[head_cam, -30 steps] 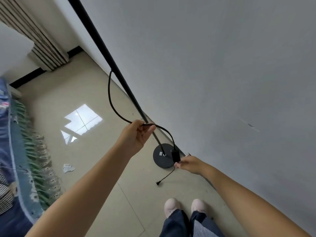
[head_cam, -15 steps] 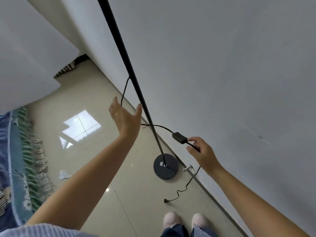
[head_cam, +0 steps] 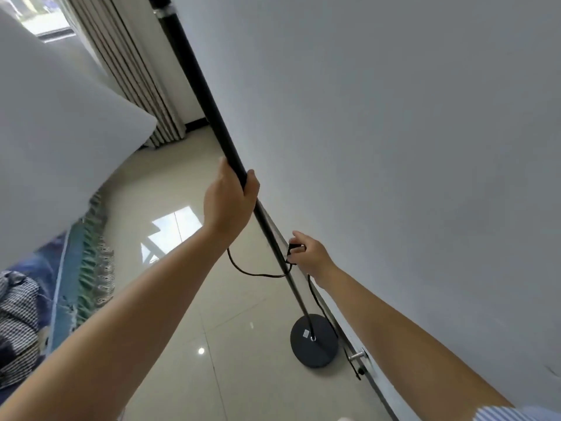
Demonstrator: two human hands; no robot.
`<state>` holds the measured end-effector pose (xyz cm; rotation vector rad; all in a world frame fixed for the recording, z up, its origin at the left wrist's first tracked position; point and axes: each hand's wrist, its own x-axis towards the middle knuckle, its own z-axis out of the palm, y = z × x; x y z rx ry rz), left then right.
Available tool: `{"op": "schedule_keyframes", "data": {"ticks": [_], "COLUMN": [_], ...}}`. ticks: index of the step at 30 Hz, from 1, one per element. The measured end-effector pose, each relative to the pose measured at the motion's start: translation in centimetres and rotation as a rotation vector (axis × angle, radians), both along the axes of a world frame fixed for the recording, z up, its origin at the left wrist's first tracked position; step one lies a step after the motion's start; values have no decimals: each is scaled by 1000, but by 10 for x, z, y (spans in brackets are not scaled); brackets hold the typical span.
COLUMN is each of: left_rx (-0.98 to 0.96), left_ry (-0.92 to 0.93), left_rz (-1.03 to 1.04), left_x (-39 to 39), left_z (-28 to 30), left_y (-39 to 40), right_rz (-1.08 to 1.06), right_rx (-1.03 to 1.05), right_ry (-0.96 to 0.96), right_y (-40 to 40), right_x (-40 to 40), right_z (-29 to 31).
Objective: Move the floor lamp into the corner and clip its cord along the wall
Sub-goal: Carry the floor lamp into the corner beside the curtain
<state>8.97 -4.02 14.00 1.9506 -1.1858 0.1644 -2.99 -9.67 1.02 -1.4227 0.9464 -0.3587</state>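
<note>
The floor lamp's black pole (head_cam: 194,83) runs from the top of the view down to a round black base (head_cam: 314,340) that sits on the tiled floor beside the white wall (head_cam: 394,132). My left hand (head_cam: 229,197) is wrapped around the pole at mid height. My right hand (head_cam: 309,256) holds the cord's small black switch box (head_cam: 295,248) close to the wall. The black cord (head_cam: 252,273) loops from behind my left wrist across the pole to the switch, then drops behind the base; its plug end (head_cam: 359,372) lies by the baseboard.
A metal doorstop (head_cam: 356,357) sticks out of the baseboard just right of the base. Striped curtains (head_cam: 133,71) hang in the far corner. A white lampshade or panel (head_cam: 54,123) fills the upper left; a blue patterned bed cover (head_cam: 60,284) lies at left.
My left hand, open beside the pole half a second ago, has closed around the pole. My right hand has kept the switch box and carried it closer to the wall. The view has tilted upward.
</note>
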Motion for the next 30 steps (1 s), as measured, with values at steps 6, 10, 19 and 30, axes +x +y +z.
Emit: {"op": "schedule_keyframes", "data": {"ticks": [6, 10, 19, 30], "left_rx": [7, 9, -35, -161], "left_ry": [121, 164, 347, 278], "left_rz": [126, 161, 232, 324], "left_x": [56, 111, 259, 470], "left_z": [-11, -13, -33, -12], "left_y": [18, 37, 83, 66], "right_rz": [320, 394, 348, 409], "right_rx": [-332, -453, -421, -366], "right_ry": [317, 374, 463, 476], "right_y": [7, 21, 75, 64], "right_x": [85, 139, 277, 459], "right_z": [-24, -36, -45, -9]}}
